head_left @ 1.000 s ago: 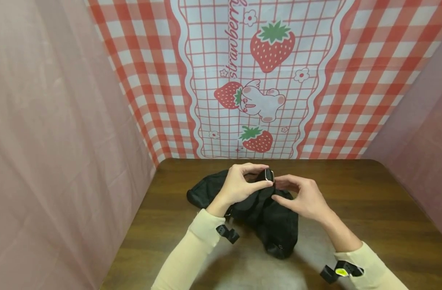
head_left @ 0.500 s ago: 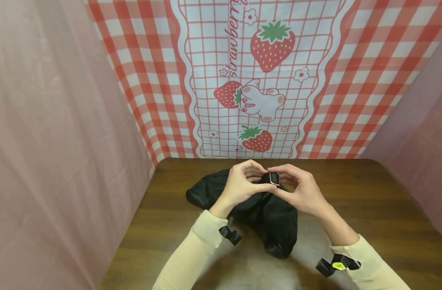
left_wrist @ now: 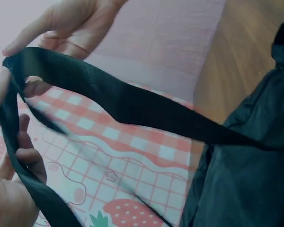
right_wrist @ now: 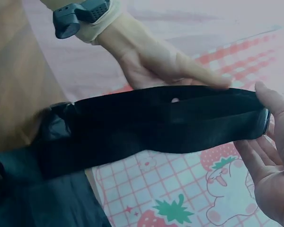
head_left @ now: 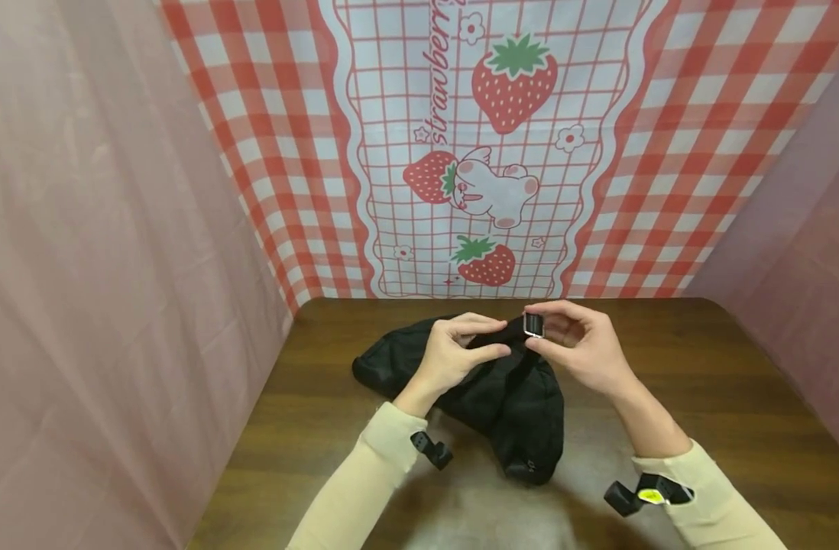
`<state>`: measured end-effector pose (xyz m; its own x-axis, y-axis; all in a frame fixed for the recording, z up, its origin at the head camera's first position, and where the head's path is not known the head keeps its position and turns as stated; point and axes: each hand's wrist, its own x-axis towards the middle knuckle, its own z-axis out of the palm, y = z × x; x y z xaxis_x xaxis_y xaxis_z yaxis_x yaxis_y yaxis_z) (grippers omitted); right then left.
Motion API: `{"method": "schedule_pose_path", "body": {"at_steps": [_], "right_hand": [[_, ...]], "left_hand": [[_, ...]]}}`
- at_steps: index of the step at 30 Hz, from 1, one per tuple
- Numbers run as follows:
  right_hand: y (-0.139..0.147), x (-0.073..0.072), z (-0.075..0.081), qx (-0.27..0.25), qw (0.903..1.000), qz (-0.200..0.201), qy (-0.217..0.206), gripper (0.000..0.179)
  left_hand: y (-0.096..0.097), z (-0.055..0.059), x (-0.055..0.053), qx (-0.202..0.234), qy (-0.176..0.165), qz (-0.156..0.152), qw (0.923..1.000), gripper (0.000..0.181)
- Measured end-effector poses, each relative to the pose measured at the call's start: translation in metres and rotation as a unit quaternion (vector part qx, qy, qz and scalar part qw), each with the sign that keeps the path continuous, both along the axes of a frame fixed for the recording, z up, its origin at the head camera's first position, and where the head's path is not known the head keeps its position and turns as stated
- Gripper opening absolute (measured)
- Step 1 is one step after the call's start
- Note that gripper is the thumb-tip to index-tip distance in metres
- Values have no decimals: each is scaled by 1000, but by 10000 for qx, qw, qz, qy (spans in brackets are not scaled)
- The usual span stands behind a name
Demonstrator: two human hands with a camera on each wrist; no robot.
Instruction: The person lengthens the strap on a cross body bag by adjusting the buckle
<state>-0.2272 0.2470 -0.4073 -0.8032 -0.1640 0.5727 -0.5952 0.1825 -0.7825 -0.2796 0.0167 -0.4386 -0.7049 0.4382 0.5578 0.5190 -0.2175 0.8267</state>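
A black fabric bag (head_left: 529, 428) lies on the table, its black webbing strap (head_left: 511, 333) lifted above it. My right hand (head_left: 584, 347) pinches the metal slider buckle (head_left: 532, 325) on the strap between thumb and fingertips. Just left of the buckle, my left hand (head_left: 454, 355) holds the strap, thumb below and fingers above. In the left wrist view the strap (left_wrist: 118, 101) runs as a loop from the bag (left_wrist: 241, 189) to the hands. The right wrist view has the strap (right_wrist: 180, 123) doubled, with the buckle (right_wrist: 266, 122) at its folded end by the right hand (right_wrist: 279, 165).
The wooden table (head_left: 309, 451) carries the bag near its middle. Behind it hangs a red-and-white checked cloth (head_left: 275, 153) with strawberry prints. Pink curtains (head_left: 103, 267) close off both sides. A small black camera (head_left: 431, 449) is on each wrist.
The right hand, at first beside the buckle, has taken hold of it and drawn it to the right. The left hand has moved from the buckle to the strap; the gap between the hands has widened.
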Motion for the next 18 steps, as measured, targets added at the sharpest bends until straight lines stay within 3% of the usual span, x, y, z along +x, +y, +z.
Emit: {"method": "schedule_pose_path", "body": {"at_steps": [4,10,14,18], "right_hand": [[0,0,-1,-77,9999,40,75,38],[-3,-1,-1,-299,9994,177,-10,41],[-5,-1,-3,-102,9993,69,-346,41],[-4,-1,-3,210,9980,-107,-587,41]], "left_hand": [[4,2,2,311,222,-143,9992,28],[5,8,4,232,479,153,9985,26],[6,9,4,118,442,279,9986,27],[6,12,4,-42,645,410,9971,27]]}}
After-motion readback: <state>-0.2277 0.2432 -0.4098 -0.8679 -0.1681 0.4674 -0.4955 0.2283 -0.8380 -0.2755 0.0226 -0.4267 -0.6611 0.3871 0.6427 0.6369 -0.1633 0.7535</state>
